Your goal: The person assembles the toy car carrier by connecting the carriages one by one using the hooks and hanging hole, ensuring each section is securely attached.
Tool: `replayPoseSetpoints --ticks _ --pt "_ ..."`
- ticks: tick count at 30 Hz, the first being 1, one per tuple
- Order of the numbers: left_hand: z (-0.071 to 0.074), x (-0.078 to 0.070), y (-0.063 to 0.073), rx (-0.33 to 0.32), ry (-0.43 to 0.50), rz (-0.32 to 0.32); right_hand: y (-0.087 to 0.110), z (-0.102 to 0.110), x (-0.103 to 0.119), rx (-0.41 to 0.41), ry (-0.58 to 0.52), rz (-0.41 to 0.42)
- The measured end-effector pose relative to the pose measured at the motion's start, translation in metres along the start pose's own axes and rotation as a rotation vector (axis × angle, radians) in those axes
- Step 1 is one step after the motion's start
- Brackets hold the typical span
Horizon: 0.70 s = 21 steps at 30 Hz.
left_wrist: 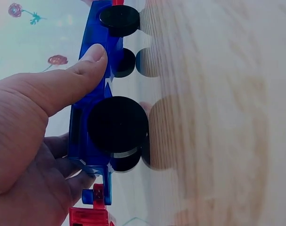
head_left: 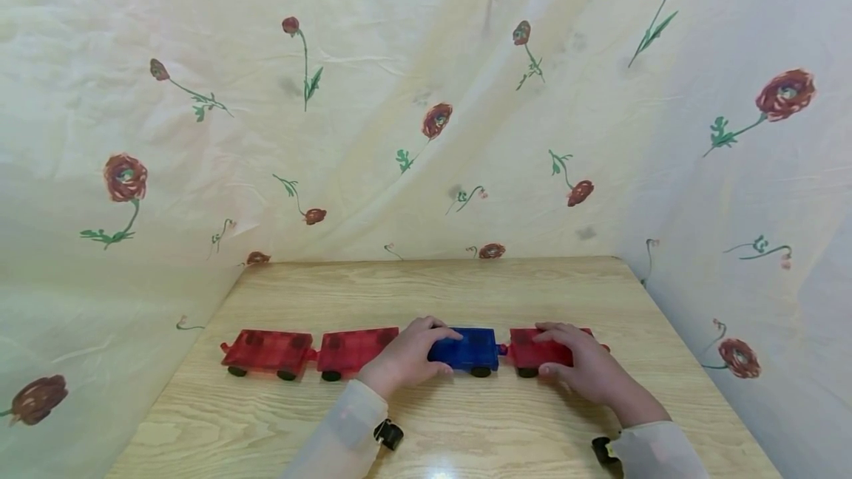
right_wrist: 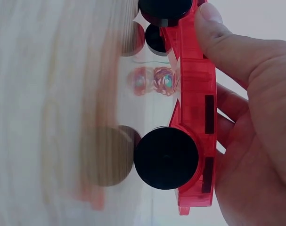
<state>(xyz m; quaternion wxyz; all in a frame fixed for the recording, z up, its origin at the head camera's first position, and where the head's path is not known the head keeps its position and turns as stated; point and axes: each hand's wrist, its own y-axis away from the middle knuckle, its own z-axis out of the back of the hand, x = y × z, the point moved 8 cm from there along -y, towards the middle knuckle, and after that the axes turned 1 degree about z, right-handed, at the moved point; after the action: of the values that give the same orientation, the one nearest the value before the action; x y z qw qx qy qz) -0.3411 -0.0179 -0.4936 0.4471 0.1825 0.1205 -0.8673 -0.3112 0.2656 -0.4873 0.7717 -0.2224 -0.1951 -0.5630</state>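
Note:
A row of toy train cars in see-through plastic stands on black wheels. My left hand (head_left: 407, 358) grips the blue train car (head_left: 474, 347), thumb on its near side and fingers around the far side. At the right end of the row, my right hand (head_left: 587, 367) holds a red train car (head_left: 527, 347) the same way. A small coupling (head_left: 502, 350) links these two cars. In the left wrist view, the blue car's other end meets a red hook (left_wrist: 99, 193). Two more red cars, an inner one (head_left: 349, 350) and an outer one (head_left: 274, 350), stand to the left.
The cars stand on a light wood-grain table (head_left: 426, 294). Cream cloth (head_left: 373, 131) with printed red flowers hangs behind it and along both sides. Black wrist cameras, left (head_left: 389, 435) and right (head_left: 604, 451), sit at the sleeves.

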Motion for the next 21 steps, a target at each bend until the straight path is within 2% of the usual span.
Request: replayPoseSetpoints --ticks 5,11,16,21 --pt "0.002 0.0 0.0 -0.005 -0.027 -0.028 0.0 0.002 0.004 -0.008 0.018 0.018" --pt "0.012 0.01 0.01 -0.012 -0.03 0.007 0.0 0.005 0.007 -0.02 0.021 0.046" --pt "0.022 0.031 0.027 -0.038 -0.053 0.03 -0.002 0.006 0.001 -0.015 0.042 0.017" --pt "0.035 0.059 0.047 -0.074 -0.031 0.063 -0.001 0.009 -0.003 -0.003 0.043 0.006"
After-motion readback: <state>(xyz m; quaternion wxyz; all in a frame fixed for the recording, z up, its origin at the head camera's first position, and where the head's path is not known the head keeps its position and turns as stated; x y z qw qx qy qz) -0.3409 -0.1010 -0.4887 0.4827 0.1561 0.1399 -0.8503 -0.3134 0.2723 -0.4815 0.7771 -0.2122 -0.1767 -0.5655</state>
